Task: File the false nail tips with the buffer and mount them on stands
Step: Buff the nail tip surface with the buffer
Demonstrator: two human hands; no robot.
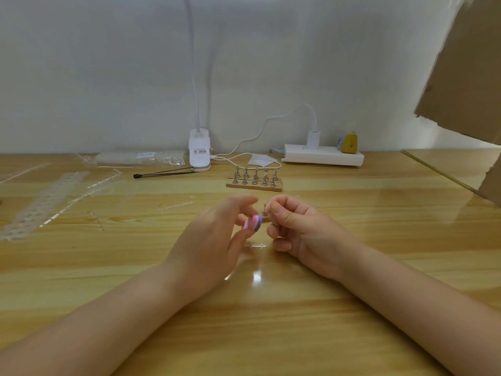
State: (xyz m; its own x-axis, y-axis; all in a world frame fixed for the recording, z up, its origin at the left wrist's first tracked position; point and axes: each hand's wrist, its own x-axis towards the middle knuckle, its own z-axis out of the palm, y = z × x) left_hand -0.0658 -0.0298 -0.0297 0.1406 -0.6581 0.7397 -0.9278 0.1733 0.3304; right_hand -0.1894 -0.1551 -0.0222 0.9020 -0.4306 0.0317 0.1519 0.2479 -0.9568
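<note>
A wooden worktop runs across the view, its far edge against a pale wall. Two cardboard pieces hang over its right edge. Along the far edge sit a white power strip with a plug in it, a white clip lamp at the middle, and a clear bag to the left. Clear plastic strips lie toward the left edge. Just before the lamp and the strip, a small wooden base with two rows of metal stands rests near the middle. Nearer the front, both bare forearms reach in. The left hand is curled, thumb and fingertips pinching a small round buffer, pink and purple, its face turned toward the right hand. The right hand is closed in a pinch, holding one small stand up between thumb and forefinger, just beside the buffer; whether a nail tip sits on it is too small to tell. A clear sprue piece lies on the worktop between the hands.
</note>
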